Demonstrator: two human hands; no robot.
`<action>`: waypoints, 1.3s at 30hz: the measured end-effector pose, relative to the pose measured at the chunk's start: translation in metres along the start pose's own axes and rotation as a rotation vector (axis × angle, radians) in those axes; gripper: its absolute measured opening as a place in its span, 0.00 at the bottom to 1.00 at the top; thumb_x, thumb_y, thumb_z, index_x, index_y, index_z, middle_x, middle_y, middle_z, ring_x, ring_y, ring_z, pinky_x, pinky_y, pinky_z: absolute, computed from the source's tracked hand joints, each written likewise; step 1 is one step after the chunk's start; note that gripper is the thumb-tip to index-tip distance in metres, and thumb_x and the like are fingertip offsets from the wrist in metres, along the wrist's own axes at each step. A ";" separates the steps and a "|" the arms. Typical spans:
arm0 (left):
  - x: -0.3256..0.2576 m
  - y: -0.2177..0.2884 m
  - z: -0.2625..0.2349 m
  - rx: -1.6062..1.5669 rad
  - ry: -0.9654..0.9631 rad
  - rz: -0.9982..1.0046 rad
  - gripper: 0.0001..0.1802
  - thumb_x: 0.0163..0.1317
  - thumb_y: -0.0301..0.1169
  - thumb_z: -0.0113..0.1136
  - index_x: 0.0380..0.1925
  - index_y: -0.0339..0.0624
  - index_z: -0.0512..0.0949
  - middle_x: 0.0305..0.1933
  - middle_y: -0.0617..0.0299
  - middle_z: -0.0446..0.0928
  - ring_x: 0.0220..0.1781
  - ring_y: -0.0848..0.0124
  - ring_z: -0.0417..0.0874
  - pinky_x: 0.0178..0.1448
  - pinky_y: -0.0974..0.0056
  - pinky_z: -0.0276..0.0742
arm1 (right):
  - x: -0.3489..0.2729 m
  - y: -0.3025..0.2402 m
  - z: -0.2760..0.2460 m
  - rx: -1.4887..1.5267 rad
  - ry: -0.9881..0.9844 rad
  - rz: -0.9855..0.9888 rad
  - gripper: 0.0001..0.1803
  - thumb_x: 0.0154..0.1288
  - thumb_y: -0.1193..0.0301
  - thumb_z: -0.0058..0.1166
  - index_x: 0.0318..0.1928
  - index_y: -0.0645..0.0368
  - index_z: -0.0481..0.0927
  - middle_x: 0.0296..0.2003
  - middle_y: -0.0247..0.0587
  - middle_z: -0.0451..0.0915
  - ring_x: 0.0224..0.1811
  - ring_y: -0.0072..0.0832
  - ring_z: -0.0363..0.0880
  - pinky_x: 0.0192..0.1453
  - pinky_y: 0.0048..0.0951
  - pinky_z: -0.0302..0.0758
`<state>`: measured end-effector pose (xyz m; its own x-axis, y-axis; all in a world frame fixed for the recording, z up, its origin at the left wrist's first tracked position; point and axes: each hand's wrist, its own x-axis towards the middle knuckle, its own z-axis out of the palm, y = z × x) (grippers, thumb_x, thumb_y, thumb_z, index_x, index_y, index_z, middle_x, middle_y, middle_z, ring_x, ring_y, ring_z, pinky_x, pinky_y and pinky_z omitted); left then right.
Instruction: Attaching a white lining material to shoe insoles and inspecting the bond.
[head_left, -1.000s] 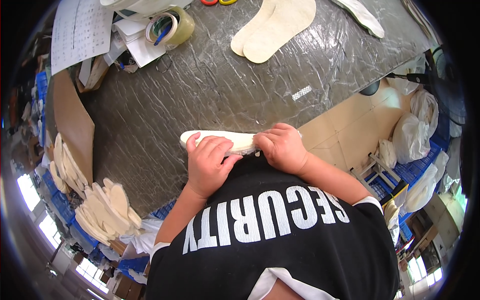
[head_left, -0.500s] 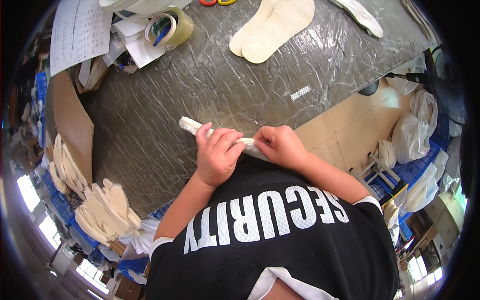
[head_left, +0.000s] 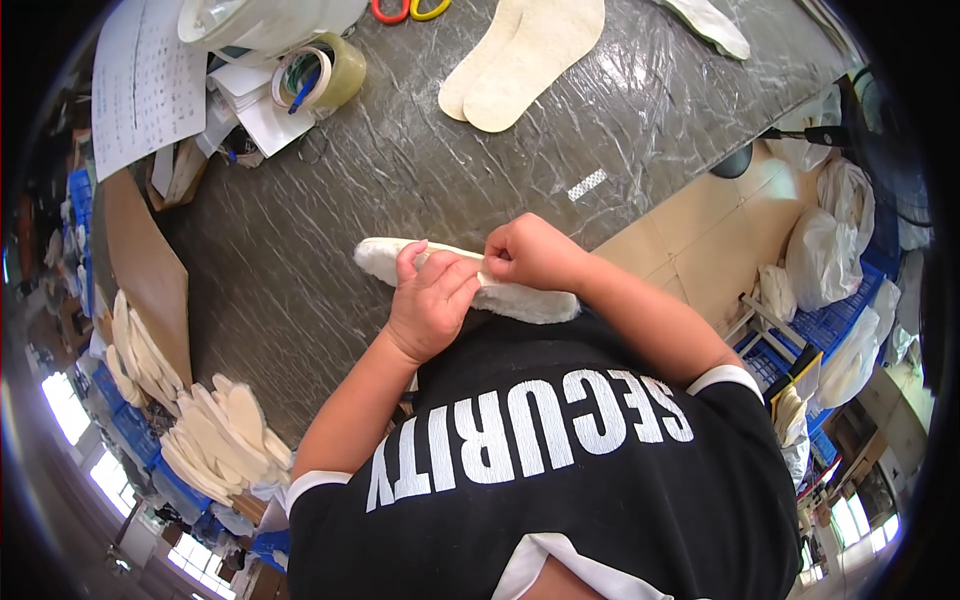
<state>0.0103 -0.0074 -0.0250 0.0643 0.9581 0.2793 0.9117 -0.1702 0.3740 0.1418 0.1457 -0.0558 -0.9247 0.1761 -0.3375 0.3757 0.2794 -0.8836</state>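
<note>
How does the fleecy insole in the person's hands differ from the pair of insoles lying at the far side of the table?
The fleecy insole is held by both the left hand and the right hand; the pair of insoles lies untouched on the table. The held one is fluffy and white; the pair looks smooth and cream. The held one is single; the others overlap side by side. All share a foot shape.

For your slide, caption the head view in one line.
Both hands grip a fleecy white insole at a grey worktable.
</note>
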 end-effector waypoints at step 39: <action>0.018 -0.017 -0.033 -0.412 -0.310 -0.517 0.05 0.49 0.24 0.65 0.24 0.44 0.77 0.34 0.66 0.80 0.44 0.66 0.79 0.67 0.50 0.56 | -0.023 -0.012 0.027 -0.021 0.187 -0.146 0.06 0.55 0.70 0.58 0.28 0.60 0.79 0.27 0.47 0.81 0.31 0.46 0.80 0.38 0.42 0.76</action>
<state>-0.0172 0.0055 0.0028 -0.1652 0.9505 -0.2631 0.6338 0.3067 0.7101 0.1567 0.1134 -0.0465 -0.9426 0.3038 -0.1384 0.2413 0.3336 -0.9113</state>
